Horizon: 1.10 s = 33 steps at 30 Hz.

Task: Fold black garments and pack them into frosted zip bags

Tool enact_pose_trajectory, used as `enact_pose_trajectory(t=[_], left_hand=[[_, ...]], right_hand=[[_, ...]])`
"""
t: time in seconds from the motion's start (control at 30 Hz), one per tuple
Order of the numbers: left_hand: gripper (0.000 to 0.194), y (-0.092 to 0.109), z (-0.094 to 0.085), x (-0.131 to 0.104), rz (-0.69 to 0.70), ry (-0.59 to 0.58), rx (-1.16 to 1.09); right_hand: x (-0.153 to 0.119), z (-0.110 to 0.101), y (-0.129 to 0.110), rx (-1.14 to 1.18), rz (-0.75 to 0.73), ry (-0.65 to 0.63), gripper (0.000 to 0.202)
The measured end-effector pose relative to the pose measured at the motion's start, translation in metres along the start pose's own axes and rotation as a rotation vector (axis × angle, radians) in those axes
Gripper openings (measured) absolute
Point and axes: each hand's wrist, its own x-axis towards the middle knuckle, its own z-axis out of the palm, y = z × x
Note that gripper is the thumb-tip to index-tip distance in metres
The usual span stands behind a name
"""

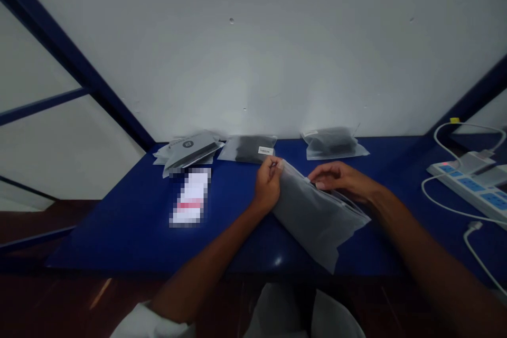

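A frosted plastic zip bag (312,222) slants over the front half of the blue table, its zip edge turned up to the right. My left hand (270,182) pinches the bag's upper left corner between thumb and fingers. At the zip edge, my right hand (336,177) has thumb and fingertips closed on the white slider, and the edge gapes to the right of it. Whether anything lies inside this bag I cannot tell.
Along the wall lie a stack of frosted bags (192,150), a bag with dark contents and a label (249,149), and another filled bag (335,142). A blurred-out bright phone-like object (192,198) is at left. A power strip (471,185) with white cables sits right.
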Motion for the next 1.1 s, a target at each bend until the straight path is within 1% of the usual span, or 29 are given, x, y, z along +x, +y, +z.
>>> enact_pose_trajectory(t=[0.07,0.13,0.23,0.3,0.4,0.5,0.57,0.63,0.73,0.8,0.9,0.97,1.1], left_hand=[[0.019,0.000,0.001,-0.003,0.009,0.007,-0.008],[0.021,-0.002,0.002,-0.005,0.018,0.005,-0.035],[0.024,-0.004,0.004,-0.009,-0.008,-0.041,-0.140],[0.027,-0.003,0.006,-0.011,-0.031,-0.073,-0.213],[0.034,0.000,0.008,-0.012,-0.060,-0.092,-0.255],[0.035,0.004,0.010,-0.014,-0.077,-0.099,-0.308],[0.033,0.006,0.011,-0.016,-0.070,-0.115,-0.351],[0.030,0.007,0.011,-0.016,-0.062,-0.139,-0.387],[0.028,0.008,0.009,-0.014,-0.095,-0.161,-0.418],[0.026,0.008,0.007,-0.010,-0.106,-0.161,-0.357],[0.025,0.007,0.004,-0.003,-0.066,-0.123,-0.173],[0.026,0.007,0.002,-0.001,-0.070,-0.112,-0.107],[0.024,0.008,-0.002,0.002,-0.108,-0.186,-0.132]], right_hand=[[0.001,0.003,0.001,-0.004,0.003,-0.010,0.031],[0.002,0.010,-0.001,-0.078,-0.023,0.012,0.026],[0.001,0.021,-0.005,-0.285,-0.137,0.063,0.018],[-0.001,0.025,-0.006,-0.404,-0.210,0.061,0.015],[-0.002,0.023,-0.003,-0.593,-0.277,0.056,0.015],[-0.002,0.015,0.003,-0.818,-0.401,0.160,0.022],[0.000,0.012,0.008,-0.910,-0.517,0.191,0.025],[0.001,0.012,0.010,-0.928,-0.584,0.157,0.025],[0.002,0.016,0.011,-0.875,-0.570,0.134,0.022],[0.001,0.020,0.011,-0.844,-0.551,0.143,0.022],[0.000,0.022,0.014,-0.832,-0.547,0.158,0.030],[-0.001,0.023,0.017,-0.836,-0.567,0.207,0.028],[-0.001,0.025,0.019,-0.837,-0.642,0.349,0.024]])
